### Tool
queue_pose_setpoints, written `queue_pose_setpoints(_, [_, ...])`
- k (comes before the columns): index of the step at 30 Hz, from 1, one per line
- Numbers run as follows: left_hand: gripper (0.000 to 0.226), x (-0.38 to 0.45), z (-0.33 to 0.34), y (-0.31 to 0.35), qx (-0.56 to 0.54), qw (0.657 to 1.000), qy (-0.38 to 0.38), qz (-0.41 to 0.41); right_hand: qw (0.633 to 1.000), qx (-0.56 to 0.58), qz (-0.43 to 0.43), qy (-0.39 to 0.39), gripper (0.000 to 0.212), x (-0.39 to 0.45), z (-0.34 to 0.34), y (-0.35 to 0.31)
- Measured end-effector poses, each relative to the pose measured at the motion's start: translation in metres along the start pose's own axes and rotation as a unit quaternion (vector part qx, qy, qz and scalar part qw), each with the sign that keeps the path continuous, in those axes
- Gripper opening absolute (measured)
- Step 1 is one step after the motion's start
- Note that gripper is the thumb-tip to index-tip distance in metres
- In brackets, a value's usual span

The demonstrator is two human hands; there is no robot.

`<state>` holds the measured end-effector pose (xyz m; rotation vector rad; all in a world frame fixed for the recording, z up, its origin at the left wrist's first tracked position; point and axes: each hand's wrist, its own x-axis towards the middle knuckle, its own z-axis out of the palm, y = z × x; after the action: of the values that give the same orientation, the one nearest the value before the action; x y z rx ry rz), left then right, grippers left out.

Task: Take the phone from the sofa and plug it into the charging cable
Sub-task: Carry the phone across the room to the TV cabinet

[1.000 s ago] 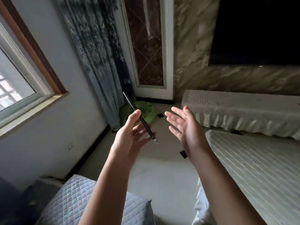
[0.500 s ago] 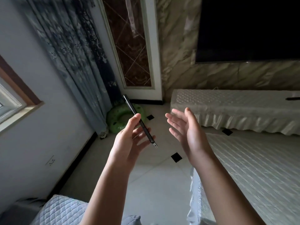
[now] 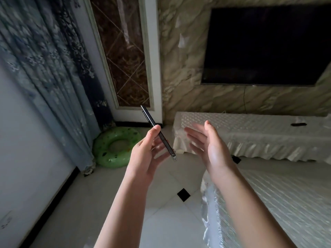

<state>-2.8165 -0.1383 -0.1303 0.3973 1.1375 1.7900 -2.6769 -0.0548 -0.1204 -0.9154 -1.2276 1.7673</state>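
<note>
While the left hand (image 3: 146,154) is raised in front of the body, it grips the phone (image 3: 158,132) edge-on, so only the thin dark side of the phone shows. The thumb (image 3: 152,135) presses on the near face of the phone about halfway along, and the fingers (image 3: 161,154) curl behind its far face; the top end sticks up and to the left past the thumb, and the bottom end pokes down and to the right past the fingertips. The phone is in the air, above the tiled floor (image 3: 161,203), touching nothing but that hand. The right hand (image 3: 207,145) is just beside it, palm turned toward the phone, fingers spread and relaxed, grasping nothing and not touching the phone. Beyond the hands a green swim ring (image 3: 116,147) lies on the floor by the curtain (image 3: 53,77), and a cloth-covered cabinet (image 3: 250,133) stands under the dark television (image 3: 265,45).
</note>
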Motion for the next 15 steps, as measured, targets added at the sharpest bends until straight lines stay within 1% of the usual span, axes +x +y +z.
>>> queue_pose_setpoints(2, [0.04,0.018,-0.001,0.007,-0.004,1.0,-0.013,-0.002,1.0,-0.006,-0.009,0.004,0.041,0.017,0.006,-0.002])
queue_pose_setpoints(6, [0.031,0.053,-0.006,0.019,-0.011,1.0,-0.018,0.002,1.0,-0.014,-0.021,0.009,0.048,0.055,0.017,-0.007])
queue_pose_setpoints(8, [0.029,0.072,-0.01,0.024,-0.011,1.0,-0.018,0.002,1.0,-0.012,-0.016,0.004,0.048,0.075,0.024,-0.008])
queue_pose_setpoints(12, [0.032,0.117,-0.017,0.03,-0.008,1.0,-0.005,0.0,1.0,0.007,-0.004,-0.002,0.046,0.12,0.035,0.0])
queue_pose_setpoints(15, [0.041,0.157,-0.017,0.029,-0.002,1.0,0.008,-0.005,1.0,0.015,0.01,-0.006,0.045,0.159,0.036,0.006])
